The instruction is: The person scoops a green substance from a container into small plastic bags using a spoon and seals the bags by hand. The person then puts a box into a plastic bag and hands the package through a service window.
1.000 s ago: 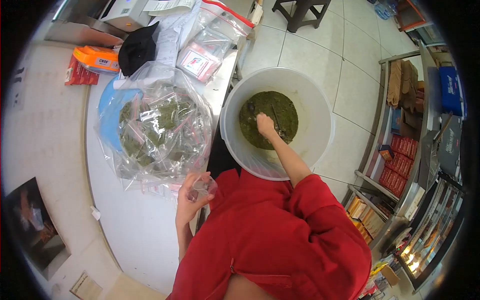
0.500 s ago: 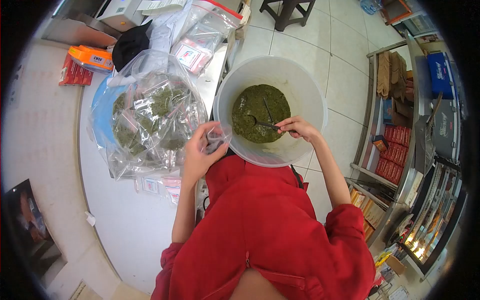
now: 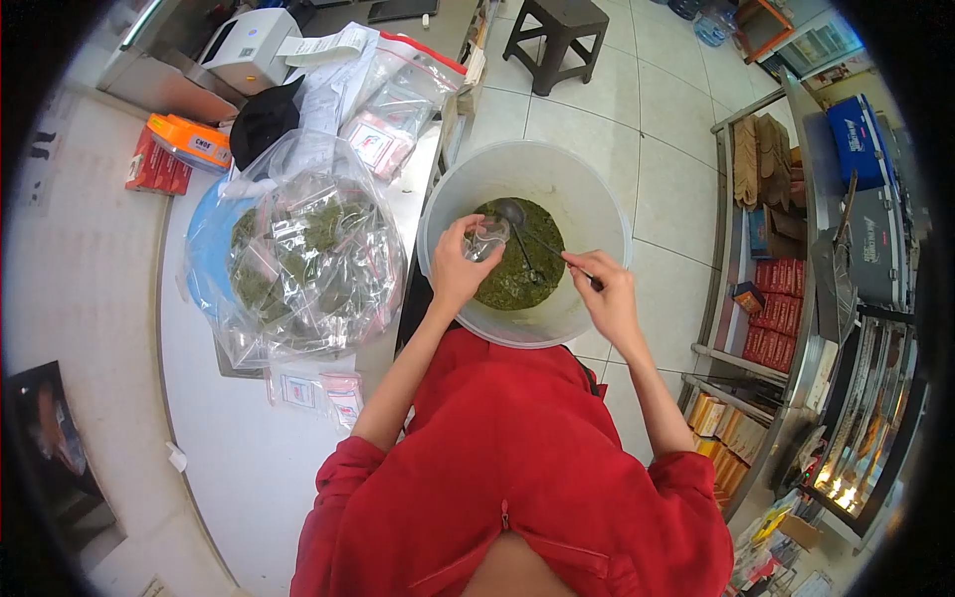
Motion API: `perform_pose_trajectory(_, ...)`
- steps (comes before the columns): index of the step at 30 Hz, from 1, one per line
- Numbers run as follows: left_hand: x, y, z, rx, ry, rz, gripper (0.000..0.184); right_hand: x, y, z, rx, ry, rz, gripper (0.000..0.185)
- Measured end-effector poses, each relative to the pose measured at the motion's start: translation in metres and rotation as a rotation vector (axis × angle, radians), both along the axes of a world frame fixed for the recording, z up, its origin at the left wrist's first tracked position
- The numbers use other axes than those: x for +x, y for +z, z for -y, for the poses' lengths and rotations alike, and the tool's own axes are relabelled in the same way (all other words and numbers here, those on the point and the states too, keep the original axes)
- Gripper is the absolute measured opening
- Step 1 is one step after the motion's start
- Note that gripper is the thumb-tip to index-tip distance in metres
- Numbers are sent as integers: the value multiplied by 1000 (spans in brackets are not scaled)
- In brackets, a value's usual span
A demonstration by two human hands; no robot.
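My left hand [image 3: 460,267] is closed on a small clear plastic bag [image 3: 488,237], held over the left side of a big translucent bucket [image 3: 587,224]. Dark green, crumbly stuff [image 3: 512,289] covers the bucket's bottom. In my right hand [image 3: 607,297] is the handle of a dark long-handled spoon [image 3: 511,211], whose bowl is near the bag's mouth; whether they touch I cannot tell. A second dark spoon [image 3: 526,254] lies in the green stuff. On the table to the left, a large clear bag [image 3: 368,239] contains several small filled zip bags [image 3: 323,229].
A blue basin [image 3: 204,239] sits under the large bag. Labelled zip bags [image 3: 316,390] lie on the white table [image 3: 249,448]. A label printer [image 3: 249,48] stands at the back left, a dark stool [image 3: 555,40] beyond the bucket, and shelves [image 3: 731,289] line the right.
My left hand has carried the small bag rightward over the bucket. The spoon in my right hand has been raised, its bowl now by the bag. The view has shifted slightly.
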State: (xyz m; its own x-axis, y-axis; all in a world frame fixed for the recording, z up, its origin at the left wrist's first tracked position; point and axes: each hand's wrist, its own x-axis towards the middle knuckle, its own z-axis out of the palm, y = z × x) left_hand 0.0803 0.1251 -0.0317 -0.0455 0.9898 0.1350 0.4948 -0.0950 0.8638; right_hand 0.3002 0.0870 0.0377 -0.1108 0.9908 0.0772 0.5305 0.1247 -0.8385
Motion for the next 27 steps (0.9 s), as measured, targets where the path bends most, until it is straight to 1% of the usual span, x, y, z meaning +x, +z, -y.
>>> perform_pose_trajectory(2,4,8,-5,27,17,-2,47,-10,18,7,21,-9,155,29)
perform_pose_trajectory(3,4,10,-7,48,35,-7,47,-13,18,9,25,-10,158,29)
perform_pose_trajectory(5,3,10,-10,78,27,-15,47,-17,18,10,243,-57,211,26)
perform_pose_trajectory(6,3,9,-12,102,19,-25,47,-17,20,10,247,-57,213,26)
perform_pose_trajectory(8,2,9,-14,137,25,-11,45,-15,25,10,284,-167,250,34)
perform_pose_trajectory(9,1,10,-15,167,29,0,44,-12,25,11,288,-167,251,34)
perform_pose_trajectory(11,0,11,-15,203,50,-5,43,-1,20,11,143,-169,379,33)
perform_pose_trajectory(12,-1,12,-14,232,70,-11,42,8,9,11,152,-169,377,33)
perform_pose_trajectory(14,0,14,-16,231,65,18,42,23,-19,10,18,221,445,32)
perform_pose_trajectory(15,-1,14,-14,215,57,45,41,21,-22,11,25,220,443,32)
perform_pose_trajectory(17,-5,10,-18,240,35,48,43,14,-24,6,-178,294,231,30)
perform_pose_trajectory(18,-8,8,-20,255,8,48,45,9,-27,1,-165,297,229,30)
perform_pose_trajectory(19,-9,7,-19,267,12,44,45,4,-29,-3,-100,221,88,28)
perform_pose_trajectory(20,-7,6,-20,219,-47,189,45,0,-32,-12,-28,148,-51,26)
perform_pose_trajectory(21,-7,7,-23,175,-111,330,45,-3,-41,-19,-131,75,-357,22)
perform_pose_trajectory(22,-6,9,-23,201,-108,323,45,-11,-37,-27,-108,87,-360,22)
perform_pose_trajectory(24,-1,11,-18,-55,-294,594,42,-30,-28,-41,-87,-30,-427,21)
perform_pose_trajectory(25,-1,21,-17,-38,-289,585,42,-34,-29,-46,-159,8,-574,24)
perform_pose_trajectory(27,-4,41,-13,11,-482,486,37,-39,-25,-52,-147,48,-625,24)
